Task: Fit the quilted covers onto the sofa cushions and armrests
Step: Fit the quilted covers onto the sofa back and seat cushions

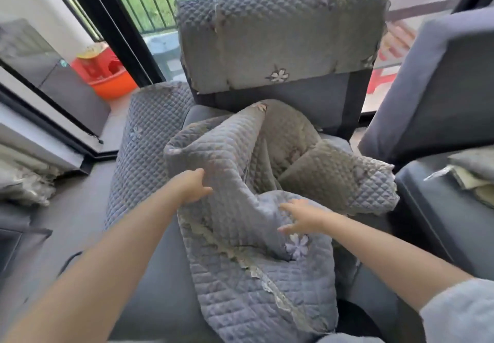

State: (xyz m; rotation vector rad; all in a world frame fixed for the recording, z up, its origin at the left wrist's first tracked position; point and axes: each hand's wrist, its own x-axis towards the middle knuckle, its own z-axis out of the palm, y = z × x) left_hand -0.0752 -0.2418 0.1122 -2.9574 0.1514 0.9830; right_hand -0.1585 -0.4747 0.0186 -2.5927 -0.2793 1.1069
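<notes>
A blue-grey quilted cover [240, 270] with lace trim and stitched flowers lies crumpled over the sofa seat [149, 276] in front of me. My left hand [193, 186] grips a raised fold of it at its left side. My right hand [302, 217] rests on the cover's middle with its fingers spread. Another quilted cover [280, 21] sits draped over the back cushion beyond. A third quilted cover [144, 150] wraps the left armrest.
A bare grey cushion [438, 88] leans at the right above a dark sofa seat [438, 217] with folded fabric [475, 177] on it. An orange basin [107, 75] stands by the sliding glass door [112, 21]. Crumpled fabric [24, 182] lies at the far left.
</notes>
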